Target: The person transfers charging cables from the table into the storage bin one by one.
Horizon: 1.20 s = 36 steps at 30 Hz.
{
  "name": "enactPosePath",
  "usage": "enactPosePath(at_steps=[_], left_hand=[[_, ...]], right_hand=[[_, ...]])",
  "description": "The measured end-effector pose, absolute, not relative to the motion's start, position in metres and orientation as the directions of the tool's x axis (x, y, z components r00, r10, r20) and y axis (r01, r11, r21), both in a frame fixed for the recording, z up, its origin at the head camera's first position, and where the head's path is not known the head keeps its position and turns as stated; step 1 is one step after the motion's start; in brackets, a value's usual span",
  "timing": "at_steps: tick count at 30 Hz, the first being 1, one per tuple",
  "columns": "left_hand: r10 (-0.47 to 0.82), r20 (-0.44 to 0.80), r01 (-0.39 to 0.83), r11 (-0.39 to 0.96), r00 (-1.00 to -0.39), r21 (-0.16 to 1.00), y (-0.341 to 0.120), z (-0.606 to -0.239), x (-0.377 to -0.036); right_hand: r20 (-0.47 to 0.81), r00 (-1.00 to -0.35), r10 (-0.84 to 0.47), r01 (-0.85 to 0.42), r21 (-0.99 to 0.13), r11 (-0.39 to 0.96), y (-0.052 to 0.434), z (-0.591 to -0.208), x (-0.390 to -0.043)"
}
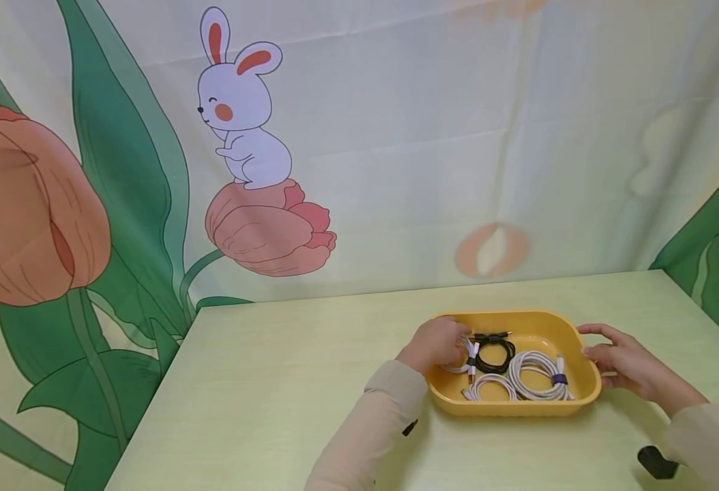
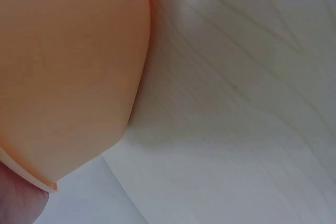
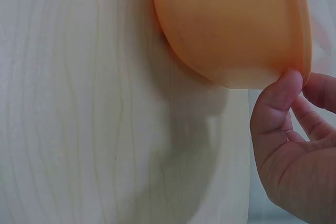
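A yellow plastic tray (image 1: 519,409) stands on the table with coiled cables inside. My left hand (image 1: 438,342) reaches over its left rim, fingers at a small white cable coil (image 1: 473,361) with a black tie; whether they grip it is hidden. To the right lie a black cable coil (image 1: 511,351), a thin white coil (image 1: 491,389) and a thicker white coil (image 1: 534,392) with a purple tie. At the tray's right end my right hand (image 1: 629,361) pinches the rim, thumb against the outer wall, as the right wrist view shows.
The pale wood-grain table (image 1: 261,402) extends left of the tray. Behind it hangs a cloth (image 1: 384,136) printed with a rabbit and tulips. A black object (image 1: 657,462) shows by the right sleeve, and a small dark piece (image 1: 410,427) by the left sleeve.
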<state>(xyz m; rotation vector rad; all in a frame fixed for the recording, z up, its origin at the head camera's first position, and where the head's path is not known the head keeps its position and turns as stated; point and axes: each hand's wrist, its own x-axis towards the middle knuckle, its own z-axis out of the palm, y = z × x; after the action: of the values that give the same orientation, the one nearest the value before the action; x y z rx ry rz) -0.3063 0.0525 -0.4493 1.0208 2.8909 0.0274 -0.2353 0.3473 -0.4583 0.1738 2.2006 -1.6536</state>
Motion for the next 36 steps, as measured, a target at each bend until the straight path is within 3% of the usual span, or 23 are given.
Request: enactPosePath(at_steps=[17, 27, 36], left_hand=[[0.642, -0.098, 0.648, 0.759, -0.761, -0.062, 0.055, -0.451, -0.305], [0.640, -0.112, 0.646, 0.763, -0.760, -0.019, 0.052, -0.448, -0.299], [0.655, -0.092, 0.660, 0.749, -0.750, -0.048, 0.050, -0.450, -0.297]], right_hand=[[-0.373, -0.918, -0.131, 0.323, -0.899, 0.297, 0.349, -0.457, -0.237], [-0.377, -0.918, -0.126, 0.326, -0.895, 0.306, 0.347, -0.456, -0.235], [-0.378, -0.918, -0.121, 0.327, -0.894, 0.307, 0.346, -0.456, -0.235]])
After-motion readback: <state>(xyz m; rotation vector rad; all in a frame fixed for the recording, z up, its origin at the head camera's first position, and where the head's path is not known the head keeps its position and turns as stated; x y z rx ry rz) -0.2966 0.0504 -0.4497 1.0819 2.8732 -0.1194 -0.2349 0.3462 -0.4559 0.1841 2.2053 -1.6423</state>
